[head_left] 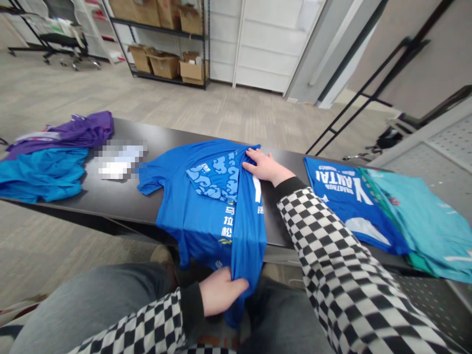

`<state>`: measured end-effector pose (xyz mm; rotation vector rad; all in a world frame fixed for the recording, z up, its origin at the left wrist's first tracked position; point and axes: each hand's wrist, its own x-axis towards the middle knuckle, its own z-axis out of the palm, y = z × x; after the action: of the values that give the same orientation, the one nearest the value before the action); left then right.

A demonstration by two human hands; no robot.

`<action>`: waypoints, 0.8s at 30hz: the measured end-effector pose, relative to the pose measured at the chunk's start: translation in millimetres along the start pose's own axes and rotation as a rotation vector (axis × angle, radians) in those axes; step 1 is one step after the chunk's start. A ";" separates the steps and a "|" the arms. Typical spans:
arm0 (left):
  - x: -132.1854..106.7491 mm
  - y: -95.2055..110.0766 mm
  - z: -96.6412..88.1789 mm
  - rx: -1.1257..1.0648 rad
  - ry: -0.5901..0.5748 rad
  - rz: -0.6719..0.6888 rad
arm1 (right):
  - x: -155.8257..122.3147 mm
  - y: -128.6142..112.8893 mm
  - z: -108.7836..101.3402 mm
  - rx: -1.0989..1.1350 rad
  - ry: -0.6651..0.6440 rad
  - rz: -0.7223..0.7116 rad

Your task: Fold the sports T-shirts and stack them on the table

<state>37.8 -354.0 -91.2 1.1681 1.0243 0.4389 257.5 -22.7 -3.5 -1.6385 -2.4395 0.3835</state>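
Observation:
A bright blue T-shirt [199, 206] with white lettering lies across the black table [121, 196], its hem hanging over the near edge. Its right side is folded over toward the middle. My right hand [263, 166] rests on the shirt's upper right corner, near the collar, fingers pinching the fold. My left hand [219, 297] is closed on the shirt's lower hem, below the table edge, above my lap. Both sleeves are black-and-white checked.
A purple garment [73, 132] and a teal garment [40, 174] lie at the table's left end, beside a blurred white item [120, 160]. Folded blue [350, 201] and turquoise shirts [424, 221] are stacked at right. Shelves with cardboard boxes [165, 64] stand behind.

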 end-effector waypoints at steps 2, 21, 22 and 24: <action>1.4 10.2 -11.2 0.017 -0.075 0.064 | 0.2 0.1 0.3 0.001 0.001 -0.003; -15.6 65.1 10.1 -0.889 -0.176 -0.271 | -3.8 -7.4 -5.0 0.012 -0.024 0.013; -14.4 61.0 15.2 -0.827 -0.130 -0.233 | -3.8 -7.4 -5.0 0.014 -0.024 0.011; -13.9 56.3 21.3 -0.625 -0.040 -0.102 | -4.1 -7.3 -5.3 0.017 -0.020 0.004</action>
<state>60.4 -354.8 -33.7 0.5607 0.8204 0.5974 254.1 -28.5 3.8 -1.6410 -2.4408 0.4214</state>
